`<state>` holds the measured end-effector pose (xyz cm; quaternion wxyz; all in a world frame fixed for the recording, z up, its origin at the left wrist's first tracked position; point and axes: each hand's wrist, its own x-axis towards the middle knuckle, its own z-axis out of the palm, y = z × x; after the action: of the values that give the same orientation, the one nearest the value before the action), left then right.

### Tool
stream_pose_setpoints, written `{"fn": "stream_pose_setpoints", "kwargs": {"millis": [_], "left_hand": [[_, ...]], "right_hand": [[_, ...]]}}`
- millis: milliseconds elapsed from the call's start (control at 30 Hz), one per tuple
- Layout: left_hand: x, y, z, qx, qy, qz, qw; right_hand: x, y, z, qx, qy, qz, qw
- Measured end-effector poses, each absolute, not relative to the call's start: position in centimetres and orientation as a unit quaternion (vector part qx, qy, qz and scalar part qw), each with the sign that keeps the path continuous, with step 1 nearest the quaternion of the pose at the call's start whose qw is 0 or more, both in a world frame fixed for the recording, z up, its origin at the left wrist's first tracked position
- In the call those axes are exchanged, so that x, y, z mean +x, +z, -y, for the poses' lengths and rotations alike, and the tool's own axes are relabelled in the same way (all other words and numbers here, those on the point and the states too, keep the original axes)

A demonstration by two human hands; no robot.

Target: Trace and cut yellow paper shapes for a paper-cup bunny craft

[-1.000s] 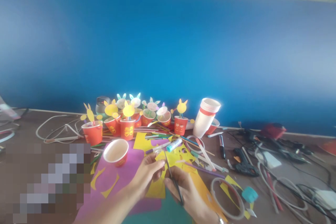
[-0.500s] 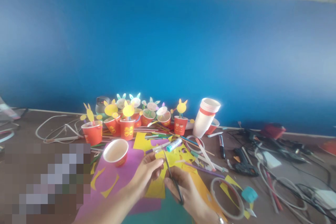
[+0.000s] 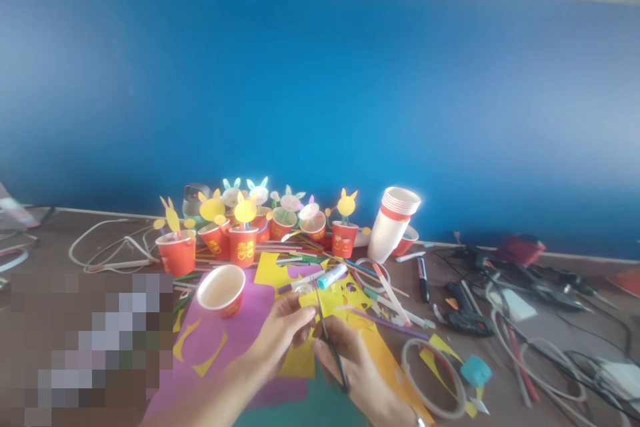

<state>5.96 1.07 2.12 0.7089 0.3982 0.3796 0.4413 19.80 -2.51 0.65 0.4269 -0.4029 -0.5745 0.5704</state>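
Observation:
My right hand (image 3: 347, 350) grips a pair of dark-handled scissors (image 3: 331, 345), blades pointing away from me. Between the thumb and fingers of my left hand (image 3: 286, 321) is a small piece of yellow paper (image 3: 309, 300). The blades are at the paper's right side; I cannot tell whether they cut into it. Beneath the hands lie a larger yellow sheet (image 3: 299, 361), a purple sheet (image 3: 257, 337) and a teal sheet (image 3: 313, 403). A white-lined red paper cup (image 3: 221, 288) stands beyond my left forearm.
Several red cups (image 3: 243, 247) with paper bunny heads line the back, beside a stack of cups (image 3: 393, 227). A glue stick (image 3: 332, 276) lies beyond my hands. To the right are a marker (image 3: 423, 280), a glue gun (image 3: 465, 313), a tape ring (image 3: 433, 377) and cables.
The scissor blades have shifted slightly right and nearer, and the small yellow paper shows more beside them. Both hands otherwise stay in nearly the same place.

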Motion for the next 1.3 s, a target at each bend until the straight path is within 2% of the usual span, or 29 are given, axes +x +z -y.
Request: {"fn": "stream_pose_setpoints", "kwargs": {"millis": [1300], "left_hand": [[5.9, 1.7, -1.1, 0.394, 0.443, -0.388, 0.705]], "right_hand": [[19.9, 1.0, 2.5, -0.411, 0.580, 0.564, 0.420]]}}
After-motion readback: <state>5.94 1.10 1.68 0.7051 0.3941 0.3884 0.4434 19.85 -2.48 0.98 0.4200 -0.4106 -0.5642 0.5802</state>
